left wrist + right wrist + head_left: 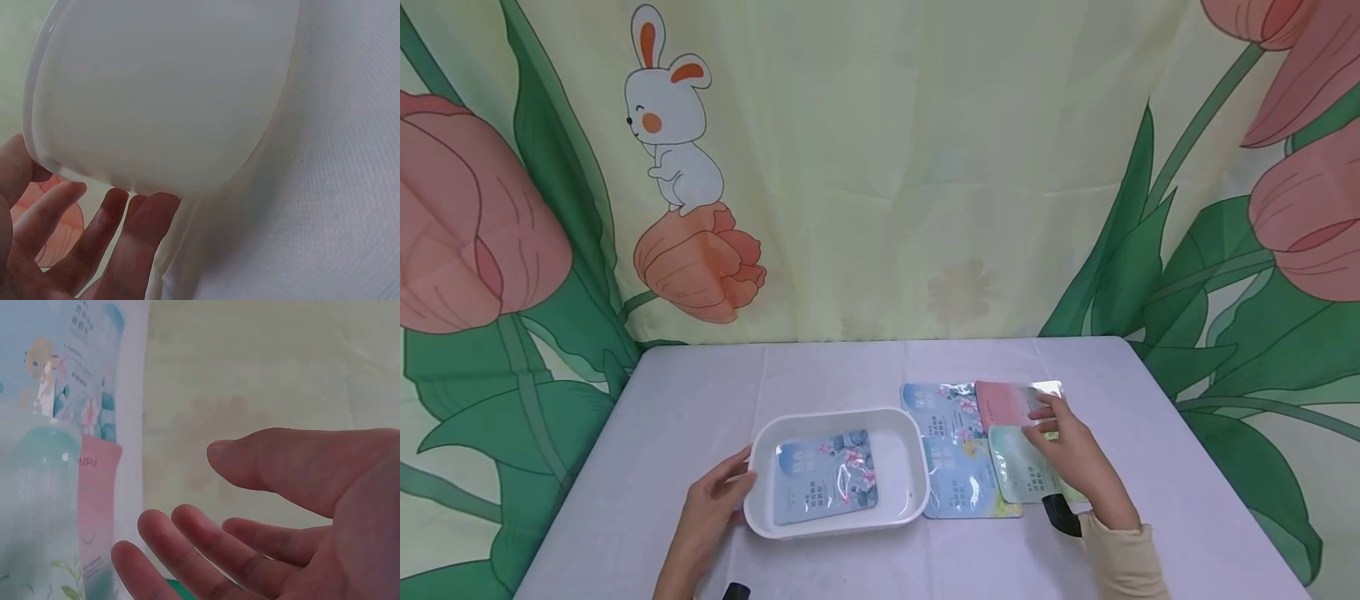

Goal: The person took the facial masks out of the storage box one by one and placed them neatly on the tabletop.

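A white tray (898,475) stands at the middle of the table, and a blue floral sheet-mask packet (820,479) lies flat inside it. My left hand (713,500) is at the tray's left end, its fingertips resting against the outer wall (162,125). To the tray's right, several flat packets lie close together and partly overlapping: a blue floral one (934,410), a blue and yellow one (958,483), a pink one (1000,404) and a pale green one (1018,467). Over the pink and green packets is my right hand (1075,454), fingers spread and holding nothing.
A white cloth (820,567) covers the table, whose far edge meets a printed curtain (865,208) with tulips and a rabbit. Dark wrist-camera parts show below each hand.
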`<action>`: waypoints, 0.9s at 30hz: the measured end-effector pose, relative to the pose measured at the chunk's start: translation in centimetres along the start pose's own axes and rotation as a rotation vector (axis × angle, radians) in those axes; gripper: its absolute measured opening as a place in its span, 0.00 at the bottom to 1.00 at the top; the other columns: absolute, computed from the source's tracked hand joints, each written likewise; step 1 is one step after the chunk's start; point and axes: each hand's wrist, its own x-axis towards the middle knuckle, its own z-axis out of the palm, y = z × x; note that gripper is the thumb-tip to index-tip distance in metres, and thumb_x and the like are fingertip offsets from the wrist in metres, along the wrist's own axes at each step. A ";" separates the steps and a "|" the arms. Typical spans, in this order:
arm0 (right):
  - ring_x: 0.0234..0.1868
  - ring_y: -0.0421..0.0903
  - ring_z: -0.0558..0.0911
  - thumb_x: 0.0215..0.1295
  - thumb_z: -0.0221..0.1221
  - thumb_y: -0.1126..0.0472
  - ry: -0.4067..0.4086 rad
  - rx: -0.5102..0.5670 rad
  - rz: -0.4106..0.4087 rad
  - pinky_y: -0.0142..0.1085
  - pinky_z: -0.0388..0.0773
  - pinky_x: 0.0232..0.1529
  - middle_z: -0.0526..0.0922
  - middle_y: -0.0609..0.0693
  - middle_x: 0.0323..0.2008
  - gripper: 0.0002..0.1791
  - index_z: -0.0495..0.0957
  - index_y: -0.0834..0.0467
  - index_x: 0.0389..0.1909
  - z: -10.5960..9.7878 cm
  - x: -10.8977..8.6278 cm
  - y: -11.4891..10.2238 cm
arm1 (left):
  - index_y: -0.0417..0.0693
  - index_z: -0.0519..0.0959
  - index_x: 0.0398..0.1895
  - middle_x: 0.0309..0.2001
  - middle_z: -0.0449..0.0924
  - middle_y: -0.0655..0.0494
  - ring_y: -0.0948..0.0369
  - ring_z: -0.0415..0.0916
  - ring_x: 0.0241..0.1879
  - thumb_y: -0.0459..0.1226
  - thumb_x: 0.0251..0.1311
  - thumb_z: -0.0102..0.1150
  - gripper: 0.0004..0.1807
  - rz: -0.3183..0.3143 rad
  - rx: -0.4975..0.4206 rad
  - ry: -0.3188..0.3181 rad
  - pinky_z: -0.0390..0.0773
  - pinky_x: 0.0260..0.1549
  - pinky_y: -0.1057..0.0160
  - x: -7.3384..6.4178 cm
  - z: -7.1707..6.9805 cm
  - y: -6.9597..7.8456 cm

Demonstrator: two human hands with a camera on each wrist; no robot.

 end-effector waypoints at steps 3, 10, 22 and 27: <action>0.58 0.64 0.76 0.70 0.59 0.60 0.005 0.005 -0.026 0.57 0.81 0.52 0.73 0.67 0.59 0.35 0.55 0.67 0.71 0.6 0.0 -0.8 | 0.61 0.68 0.71 0.64 0.72 0.45 0.49 0.76 0.60 0.49 0.62 0.64 0.33 0.001 -0.003 0.001 0.84 0.38 0.66 0.0 0.0 0.0; 0.57 0.62 0.77 0.70 0.58 0.62 0.002 0.029 -0.087 0.55 0.81 0.54 0.73 0.66 0.59 0.32 0.58 0.67 0.70 1.9 0.2 -2.2 | 0.60 0.69 0.71 0.64 0.72 0.45 0.51 0.77 0.58 0.49 0.62 0.65 0.33 0.000 0.002 0.013 0.83 0.36 0.65 -0.1 0.1 0.0; 0.54 0.55 0.79 0.68 0.61 0.64 -0.008 0.057 -0.159 0.52 0.80 0.56 0.75 0.61 0.56 0.31 0.61 0.64 0.69 3.8 0.2 -4.4 | 0.61 0.70 0.70 0.63 0.73 0.46 0.53 0.78 0.56 0.49 0.62 0.65 0.32 0.019 -0.008 0.009 0.83 0.36 0.65 0.1 0.1 -0.1; 0.53 0.54 0.80 0.66 0.62 0.64 -0.015 0.071 -0.199 0.51 0.81 0.56 0.77 0.60 0.55 0.31 0.62 0.64 0.68 4.6 0.1 -5.2 | 0.61 0.70 0.70 0.63 0.73 0.46 0.52 0.78 0.57 0.49 0.62 0.65 0.32 0.021 -0.007 0.010 0.83 0.36 0.66 0.0 0.1 -0.2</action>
